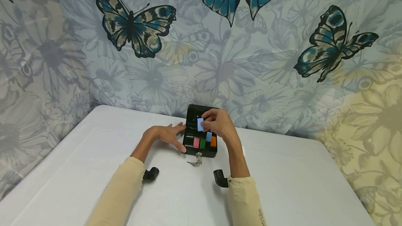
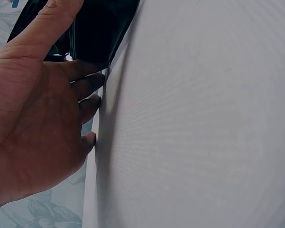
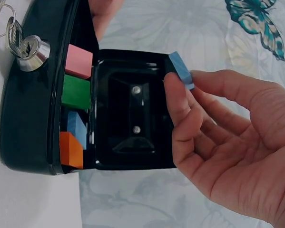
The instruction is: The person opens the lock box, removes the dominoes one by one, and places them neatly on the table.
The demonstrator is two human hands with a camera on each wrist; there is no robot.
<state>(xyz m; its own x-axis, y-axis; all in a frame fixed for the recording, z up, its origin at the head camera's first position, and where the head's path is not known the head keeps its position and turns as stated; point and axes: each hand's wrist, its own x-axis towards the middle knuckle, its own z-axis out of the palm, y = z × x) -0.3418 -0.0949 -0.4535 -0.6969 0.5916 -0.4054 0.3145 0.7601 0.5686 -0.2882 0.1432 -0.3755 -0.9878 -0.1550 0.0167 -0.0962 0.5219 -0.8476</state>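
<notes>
A black cash box (image 1: pixel 200 152) stands with its lid raised near the back of the table. My right hand (image 1: pixel 220 123) pinches a light blue block (image 1: pixel 200 124) between thumb and fingers, above the box and in front of the lid. Inside the box sit a pink block (image 3: pixel 79 61), a green block (image 3: pixel 76 92), another blue block (image 3: pixel 76 129) and an orange block (image 3: pixel 71 150). My left hand (image 1: pixel 168 136) has its fingers spread and touches the box's left side; the left wrist view shows its palm (image 2: pixel 33 123) beside the dark wall.
Keys (image 1: pixel 195 163) hang from the lock (image 3: pixel 34 53) on the box's front. A white cloth covers the table (image 1: pixel 282 184). Behind it hangs a fabric backdrop (image 1: pixel 226 69) with butterflies and flowers. Black camera mounts (image 1: pixel 221 178) sit at both wrists.
</notes>
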